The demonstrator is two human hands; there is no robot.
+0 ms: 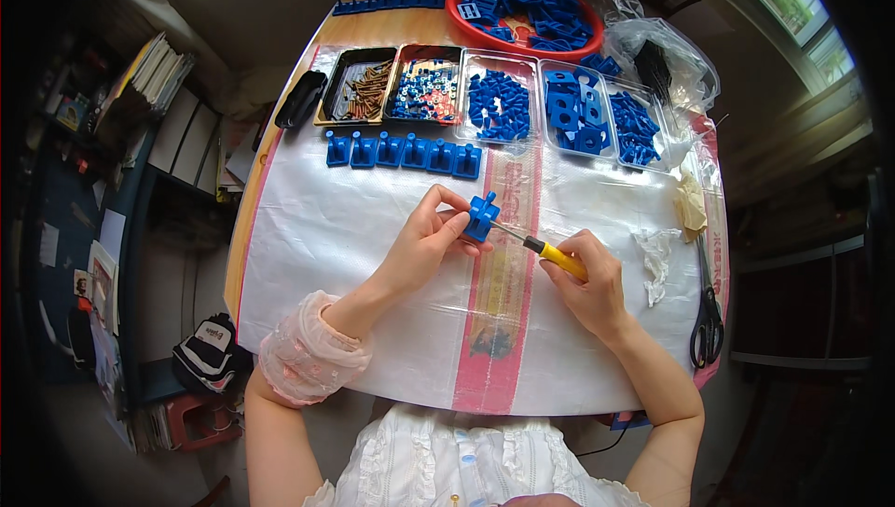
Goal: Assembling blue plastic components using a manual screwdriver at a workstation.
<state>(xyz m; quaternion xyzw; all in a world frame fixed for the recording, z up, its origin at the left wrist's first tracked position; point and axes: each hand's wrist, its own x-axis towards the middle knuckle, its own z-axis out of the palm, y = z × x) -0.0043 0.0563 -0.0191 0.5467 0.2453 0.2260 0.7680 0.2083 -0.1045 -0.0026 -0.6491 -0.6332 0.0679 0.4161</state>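
Note:
Between the thumb and fingers of my left hand (433,237) is a small blue plastic bracket (482,216), held above the middle of the sheet. My right hand (589,279) grips the yellow handle of a screwdriver (559,260). Its metal shaft points left, and the tip meets the bracket's right side; whether it sits in a screw I cannot tell. Beyond my left hand stands a row of several similar blue brackets (415,151), each with a raised peg.
Behind the row stand trays of screws (370,88), nuts (424,88) and small blue parts (499,104). A red basin (597,36) of blue pieces is at the back. Black scissors (708,325) and crumpled tissue (656,265) lie at right. A white sheet (373,358) covers the table.

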